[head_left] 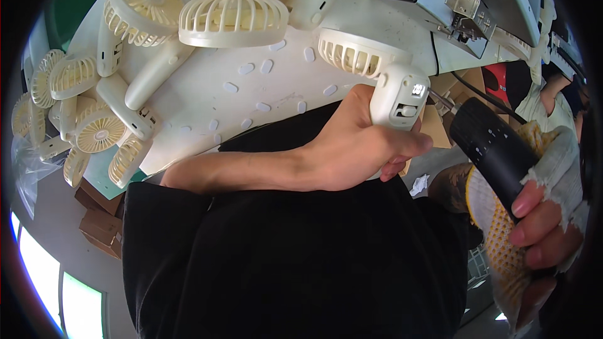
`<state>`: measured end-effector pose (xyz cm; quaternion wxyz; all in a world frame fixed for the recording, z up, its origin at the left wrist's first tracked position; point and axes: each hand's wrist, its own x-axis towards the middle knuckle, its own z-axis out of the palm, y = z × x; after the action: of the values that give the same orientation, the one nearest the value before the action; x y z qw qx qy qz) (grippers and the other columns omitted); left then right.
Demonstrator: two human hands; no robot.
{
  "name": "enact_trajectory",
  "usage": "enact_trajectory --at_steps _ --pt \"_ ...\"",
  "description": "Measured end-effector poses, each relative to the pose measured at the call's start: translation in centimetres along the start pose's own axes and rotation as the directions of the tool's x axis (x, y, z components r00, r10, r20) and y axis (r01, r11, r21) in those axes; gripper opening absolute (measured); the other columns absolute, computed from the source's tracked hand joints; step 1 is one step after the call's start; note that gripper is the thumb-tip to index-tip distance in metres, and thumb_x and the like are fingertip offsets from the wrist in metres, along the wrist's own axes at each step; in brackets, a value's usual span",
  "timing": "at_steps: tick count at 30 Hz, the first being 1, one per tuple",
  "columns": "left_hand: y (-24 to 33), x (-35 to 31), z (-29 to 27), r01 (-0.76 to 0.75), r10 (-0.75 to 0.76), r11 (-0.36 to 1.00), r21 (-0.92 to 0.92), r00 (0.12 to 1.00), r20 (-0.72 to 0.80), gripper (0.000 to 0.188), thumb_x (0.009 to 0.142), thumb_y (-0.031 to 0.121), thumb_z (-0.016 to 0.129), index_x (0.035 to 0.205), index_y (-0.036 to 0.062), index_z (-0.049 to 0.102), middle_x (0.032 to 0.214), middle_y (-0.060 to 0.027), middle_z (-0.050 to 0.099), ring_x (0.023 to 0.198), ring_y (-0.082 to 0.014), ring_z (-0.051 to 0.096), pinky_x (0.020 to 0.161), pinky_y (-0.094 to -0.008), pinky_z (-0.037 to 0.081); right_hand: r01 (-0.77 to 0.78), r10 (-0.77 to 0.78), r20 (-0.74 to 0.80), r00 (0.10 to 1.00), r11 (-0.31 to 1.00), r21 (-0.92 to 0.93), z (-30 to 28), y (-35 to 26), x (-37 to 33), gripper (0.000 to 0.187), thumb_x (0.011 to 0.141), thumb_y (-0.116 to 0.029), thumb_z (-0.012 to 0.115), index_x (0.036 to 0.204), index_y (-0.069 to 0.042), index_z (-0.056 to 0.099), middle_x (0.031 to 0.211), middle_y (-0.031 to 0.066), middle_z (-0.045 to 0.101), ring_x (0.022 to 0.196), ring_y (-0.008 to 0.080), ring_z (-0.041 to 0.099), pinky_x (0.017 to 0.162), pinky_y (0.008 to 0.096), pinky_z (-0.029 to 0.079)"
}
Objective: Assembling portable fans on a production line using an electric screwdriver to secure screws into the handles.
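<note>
My left hand is wrapped round the handle of a cream handheld fan, its round slatted head pointing up and to the left. In my right hand, which wears a worn, dotted work glove with bare fingertips, is a black electric screwdriver. The screwdriver's bit reaches toward the side of the fan's neck; whether it touches a screw there I cannot tell. Part of the fan's handle is hidden by my left fingers.
More cream handheld fans lie across the white table, piled up at the left. Small oval white pieces are scattered over it. A metal machine stands at the far right, with a black cable beside it. Cardboard boxes sit below left.
</note>
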<state>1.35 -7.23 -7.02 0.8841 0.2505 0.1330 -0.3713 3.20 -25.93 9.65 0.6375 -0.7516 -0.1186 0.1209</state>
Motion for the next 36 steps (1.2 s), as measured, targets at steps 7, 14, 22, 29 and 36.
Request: enact_trajectory --at_steps 7,14,22,29,36 --pt "0.9 0.3 -0.1 0.033 -0.032 0.999 -0.038 0.999 0.033 0.017 0.081 0.003 0.062 0.067 0.0029 0.053 0.052 -0.0043 0.051 0.045 -0.0119 0.049 0.044 -0.0287 0.041 0.017 -0.017 0.026 1.000 1.000 -0.005 0.9 0.6 1.0 0.034 0.086 -0.043 0.064 0.091 -0.015 0.044 0.085 0.0039 0.047 0.085 0.0180 0.043 0.088 0.0405 0.030" --pt "0.2 -0.1 -0.1 0.006 -0.005 0.994 -0.112 1.000 0.009 0.016 0.082 0.002 0.062 0.068 0.0025 0.053 0.055 -0.0050 0.052 0.046 -0.0124 0.050 0.045 -0.0306 0.042 0.147 -0.147 0.231 0.962 0.989 0.016 -1.2 1.4 0.5 0.035 0.084 -0.045 0.065 0.092 -0.015 0.048 0.086 0.0037 0.050 0.087 0.0191 0.046 0.087 0.0411 0.031" --pt "-1.7 -0.8 -0.1 -0.256 0.235 0.909 0.328 0.966 0.103 0.014 0.084 0.006 0.068 0.078 0.0044 0.056 0.067 -0.0022 0.057 0.059 -0.0128 0.056 0.056 -0.0306 0.046 0.351 -0.331 0.451 0.829 0.936 0.041 -4.4 2.6 -3.6 0.036 0.083 -0.047 0.067 0.093 -0.015 0.052 0.087 0.0034 0.053 0.089 0.0202 0.048 0.086 0.0416 0.032" --pt "-1.1 -1.6 -1.8 -0.671 0.454 0.217 0.709 0.712 0.535 0.018 0.083 0.006 0.075 0.085 0.0076 0.057 0.076 -0.0018 0.057 0.065 -0.0151 0.054 0.057 -0.0304 0.043 -0.106 -0.006 0.254 0.967 0.900 0.424 -6.3 10.0 -2.8 0.007 0.093 -0.017 0.052 0.092 -0.015 0.045 0.072 0.0037 0.046 0.074 0.0211 0.046 0.087 0.0361 0.035" --pt "4.8 -3.2 2.0 -0.455 0.485 -0.205 0.866 0.722 0.494 0.022 0.082 0.022 0.077 0.092 0.0071 0.064 0.082 -0.0061 0.062 0.077 -0.0244 0.060 0.069 -0.0338 0.047 0.040 0.051 -0.349 0.936 0.968 0.247 3.2 22.1 2.6 0.048 0.079 0.005 0.055 0.124 0.000 0.041 0.092 0.0127 0.059 0.080 0.0180 0.061 0.061 0.0304 0.052"
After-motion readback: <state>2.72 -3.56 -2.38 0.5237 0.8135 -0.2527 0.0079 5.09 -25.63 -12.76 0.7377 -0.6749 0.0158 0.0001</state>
